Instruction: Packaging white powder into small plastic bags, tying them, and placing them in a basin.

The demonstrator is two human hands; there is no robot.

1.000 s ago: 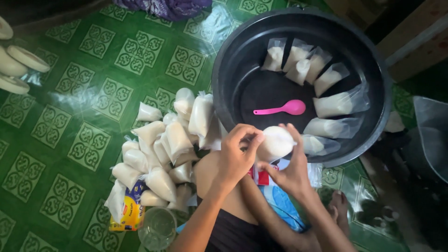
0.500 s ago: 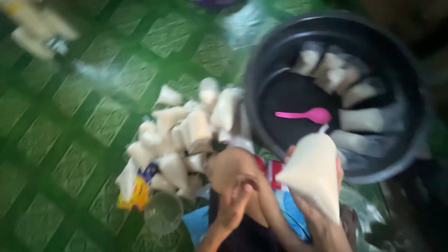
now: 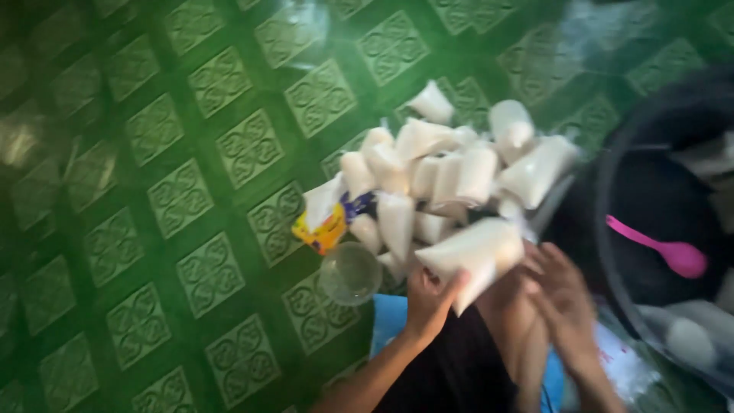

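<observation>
My left hand (image 3: 427, 300) grips a small clear plastic bag filled with white stuff (image 3: 478, 256), held low over the near edge of a pile of the same filled bags (image 3: 436, 172) on the floor. My right hand (image 3: 562, 298) hovers just right of the bag, fingers spread, holding nothing. To the right sits a big black basin (image 3: 612, 229) with a pink spoon (image 3: 661, 248) and more filled bags (image 3: 688, 336) inside.
The floor (image 3: 176, 191) is green with a patterned tile print. A yellow and blue packet (image 3: 327, 228) and a clear round cup (image 3: 350, 271) lie by the pile's left side. Blue cloth (image 3: 386, 321) lies under my arms.
The view swung left. The filled bag passed from my right hand, where it was held up, to my left hand, which now lowers it toward the pile.
</observation>
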